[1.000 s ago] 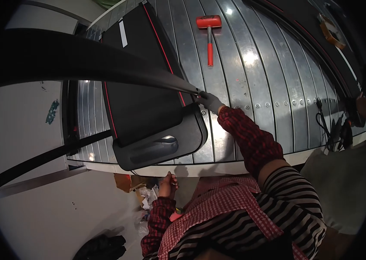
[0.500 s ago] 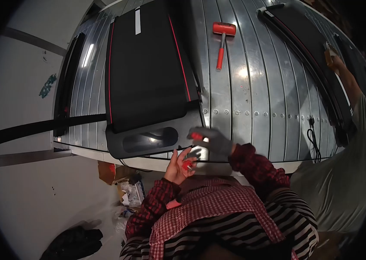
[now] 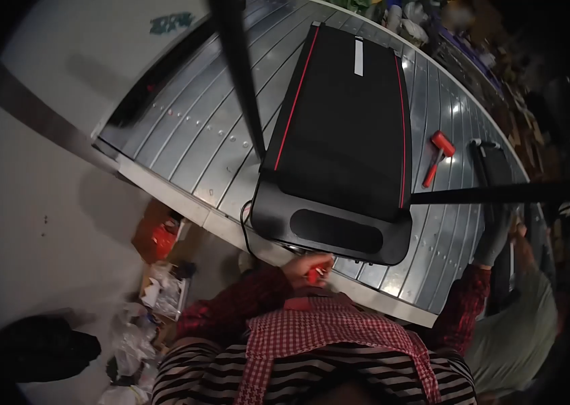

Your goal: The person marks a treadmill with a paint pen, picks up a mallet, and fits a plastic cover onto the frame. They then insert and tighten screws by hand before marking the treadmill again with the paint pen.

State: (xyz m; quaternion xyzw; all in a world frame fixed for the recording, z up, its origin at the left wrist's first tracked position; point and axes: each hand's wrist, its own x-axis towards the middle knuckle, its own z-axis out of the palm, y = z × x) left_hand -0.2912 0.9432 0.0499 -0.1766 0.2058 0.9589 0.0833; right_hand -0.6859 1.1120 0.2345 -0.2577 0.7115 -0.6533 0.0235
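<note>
A black treadmill (image 3: pixel 339 128) with red side lines lies on the slatted metal table. My bare left hand (image 3: pixel 304 267) is closed around small red parts (image 3: pixel 318 273), just in front of the treadmill's near end. Their exact kind is hard to make out. My right hand (image 3: pixel 495 239), in a grey glove, reaches far to the right, beside a co-worker's hand (image 3: pixel 518 229) and a long dark part (image 3: pixel 501 260). Its fingers are dim and blurred, so what they hold, if anything, is hidden.
Black posts, one on the left (image 3: pixel 239 74) and one on the right (image 3: pixel 494 194), extend from the treadmill's sides. A red mallet (image 3: pixel 439 156) lies on the table (image 3: pixel 197 135). Below its front edge are a box and plastic bags (image 3: pixel 163 287). A co-worker (image 3: pixel 514 331) stands at right.
My view has turned, shifting the treadmill rightward. My right hand has left the left hand's side and stretched far right. The left hand, palm up and open before, has closed over the red parts.
</note>
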